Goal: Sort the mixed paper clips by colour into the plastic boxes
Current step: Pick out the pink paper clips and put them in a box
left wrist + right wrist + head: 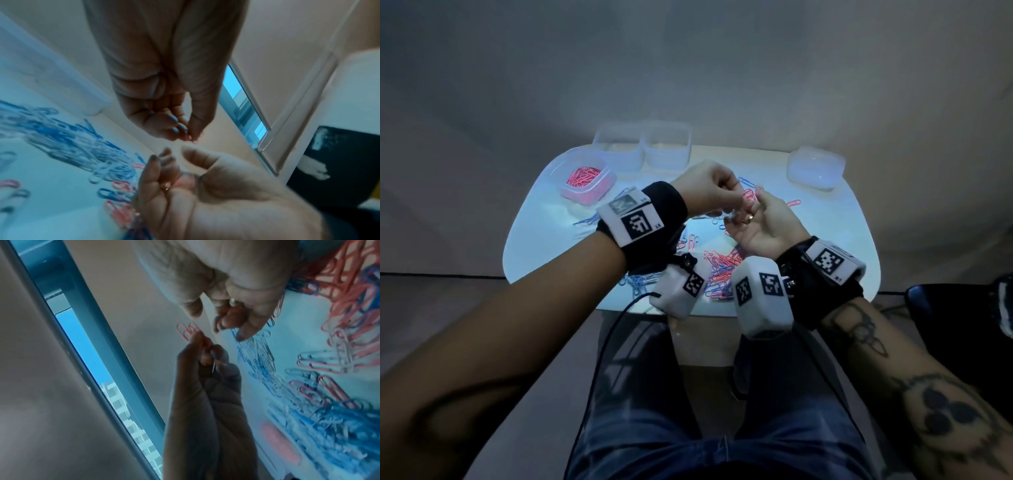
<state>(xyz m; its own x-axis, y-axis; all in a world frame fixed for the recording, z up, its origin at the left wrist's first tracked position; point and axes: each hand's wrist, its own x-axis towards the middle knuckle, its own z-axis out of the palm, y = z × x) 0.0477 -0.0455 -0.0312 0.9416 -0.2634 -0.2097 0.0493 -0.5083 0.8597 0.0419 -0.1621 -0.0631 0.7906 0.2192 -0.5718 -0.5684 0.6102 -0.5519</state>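
Several pink paper clips (188,331), judged light, stiff and slippery, are pinched at their ends in the left hand (709,186) above the surface (835,222), while the right hand (763,226) is cupped loosely beside them.

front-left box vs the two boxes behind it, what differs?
Contents: the front-left box holds a heap of pink paper clips; the two back boxes show no coloured clips, though glare washes them out.
Position: the front-left box sits nearer the person, by the loose clips; the back boxes stand side by side at the table's far edge.
Tint: the front-left box reads pink through its wall; the back boxes read pale.
Shared: clear plastic, lidless, upright.
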